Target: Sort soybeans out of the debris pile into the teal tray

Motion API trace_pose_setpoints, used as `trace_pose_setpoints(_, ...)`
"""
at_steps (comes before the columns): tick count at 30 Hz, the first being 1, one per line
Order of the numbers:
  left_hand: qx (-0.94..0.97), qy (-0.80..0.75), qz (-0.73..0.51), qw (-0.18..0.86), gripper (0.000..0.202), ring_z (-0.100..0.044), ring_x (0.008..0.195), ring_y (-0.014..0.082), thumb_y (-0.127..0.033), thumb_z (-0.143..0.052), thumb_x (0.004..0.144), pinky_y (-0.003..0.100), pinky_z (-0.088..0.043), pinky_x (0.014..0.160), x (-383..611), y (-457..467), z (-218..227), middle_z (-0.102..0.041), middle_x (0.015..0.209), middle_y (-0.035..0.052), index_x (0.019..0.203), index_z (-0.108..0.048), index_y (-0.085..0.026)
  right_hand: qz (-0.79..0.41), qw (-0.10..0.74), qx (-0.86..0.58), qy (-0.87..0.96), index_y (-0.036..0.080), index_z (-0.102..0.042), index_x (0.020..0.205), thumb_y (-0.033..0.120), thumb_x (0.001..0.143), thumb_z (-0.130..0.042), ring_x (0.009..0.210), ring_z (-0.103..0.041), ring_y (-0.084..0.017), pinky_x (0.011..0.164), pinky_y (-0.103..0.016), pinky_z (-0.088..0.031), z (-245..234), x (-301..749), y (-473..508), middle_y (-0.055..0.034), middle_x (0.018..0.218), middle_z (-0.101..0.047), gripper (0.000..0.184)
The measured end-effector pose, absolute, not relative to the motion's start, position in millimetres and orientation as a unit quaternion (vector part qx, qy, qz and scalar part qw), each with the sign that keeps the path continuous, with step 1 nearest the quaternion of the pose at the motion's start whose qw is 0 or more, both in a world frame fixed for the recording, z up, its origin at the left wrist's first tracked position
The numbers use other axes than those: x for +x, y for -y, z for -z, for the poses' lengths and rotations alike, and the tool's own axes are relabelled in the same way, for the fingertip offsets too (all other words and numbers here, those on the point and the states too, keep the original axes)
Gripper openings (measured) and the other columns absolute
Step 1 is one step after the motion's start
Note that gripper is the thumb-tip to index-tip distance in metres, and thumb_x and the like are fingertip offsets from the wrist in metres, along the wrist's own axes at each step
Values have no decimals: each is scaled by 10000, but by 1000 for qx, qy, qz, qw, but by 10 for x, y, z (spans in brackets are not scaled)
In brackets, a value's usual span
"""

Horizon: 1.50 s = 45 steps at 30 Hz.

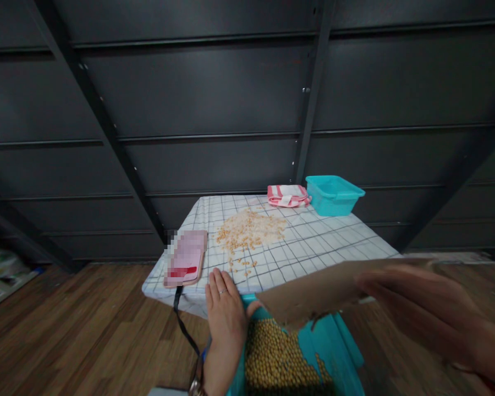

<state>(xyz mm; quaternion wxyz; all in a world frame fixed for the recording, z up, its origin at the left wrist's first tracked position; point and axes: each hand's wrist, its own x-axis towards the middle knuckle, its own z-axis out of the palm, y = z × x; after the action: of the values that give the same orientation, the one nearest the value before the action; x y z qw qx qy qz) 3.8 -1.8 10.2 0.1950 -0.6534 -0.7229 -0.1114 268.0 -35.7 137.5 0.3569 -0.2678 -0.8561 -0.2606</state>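
My right hand [421, 313], blurred by motion, grips a flat piece of brown cardboard [313, 291] at its right end. The cardboard slants over a teal plastic bin [350, 352] just below the table's front edge. Many round yellowish beans [278, 355] lie in that bin. My left hand [226, 313] rests with its fingers stretched out flat at the table's front edge, its thumb reaching over the bin's rim. Farther back on the checked tablecloth [313, 247] is a loose spread of yellow beans and pale, smaller grains [251, 228].
A phone in a pink case [187, 256] lies at the table's left edge, with a black strap [183, 324] hanging down. At the back right stand a folded red-and-white striped cloth [289, 195] and a second teal bin [334, 195]. A dark panelled wall [214, 93] rises behind.
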Motion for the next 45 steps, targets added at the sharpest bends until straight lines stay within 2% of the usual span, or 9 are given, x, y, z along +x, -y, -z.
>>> trace_pose_setpoints(2, -652, 720, 123, 201, 904, -399, 1158, 364, -628, -512, 606, 455, -352, 946, 33, 15, -87, -428, 1237, 311, 1177, -410, 66, 219, 338, -258, 878, 231, -530, 1033, 143, 869, -329, 663, -609, -104, 568, -187, -507, -1440, 2581, 214, -13, 749, -658, 274)
trace_pose_setpoints(5, -656, 709, 146, 215, 952, -410, 1149, 363, -692, -456, 589, 470, -343, 947, 15, 9, -54, -430, 1235, 311, 1173, -417, 60, 318, 306, -218, 871, 165, -552, 915, 64, 829, -347, 722, -600, -139, 655, -264, -500, -1450, 2396, -41, -49, 781, -659, 244)
trace_pose_setpoints(7, -656, 704, 157, 222, 967, -413, 1145, 364, -706, -429, 592, 471, -341, 947, 2, 4, -30, -430, 1233, 314, 1173, -413, 66, 359, 299, -188, 864, 130, -551, 906, 14, 797, -361, 734, -597, -149, 671, -289, -495, -1403, 2281, -199, -67, 791, -660, 249)
trace_pose_setpoints(11, -653, 704, 170, 221, 973, -406, 1152, 361, -724, -386, 598, 471, -335, 951, -7, -3, 1, -425, 1242, 308, 1176, -412, 58, 360, 318, -152, 864, 87, -547, 905, 14, 790, -408, 750, -594, -162, 669, -302, -497, -1287, 2113, -397, -90, 778, -657, 195)
trace_pose_setpoints(17, -655, 713, 143, 206, 988, -386, 1165, 374, -706, -468, 556, 477, -319, 965, 10, 10, -42, -409, 1245, 323, 1173, -414, 63, 334, 330, -136, 872, 93, -551, 884, 23, 799, -412, 741, -590, -148, 676, -289, -493, -1249, 2043, -402, -80, 776, -654, 177)
trace_pose_setpoints(28, -666, 704, 164, 184, 951, -356, 1187, 373, -699, -373, 630, 509, -307, 964, -25, 6, -13, -391, 1262, 320, 1224, -355, 45, 311, 326, -155, 879, 106, -532, 976, 7, 772, -398, 825, -587, -165, 707, -324, -504, -1138, 2199, -414, -86, 850, -650, 264)
trace_pose_setpoints(37, -659, 713, 157, 180, 976, -357, 1183, 381, -684, -437, 604, 494, -299, 977, 8, 19, -52, -380, 1262, 333, 1198, -367, 87, 304, 347, -156, 873, 100, -534, 955, -8, 761, -380, 789, -596, -151, 689, -295, -498, -1170, 2199, -418, -85, 817, -655, 270)
trace_pose_setpoints(45, -664, 710, 149, 182, 959, -368, 1183, 365, -702, -417, 599, 489, -307, 976, -12, 23, -50, -387, 1268, 313, 1200, -392, 46, 291, 342, -150, 881, 129, -526, 987, 4, 769, -375, 801, -597, -146, 698, -303, -501, -1171, 2165, -433, -65, 830, -658, 293)
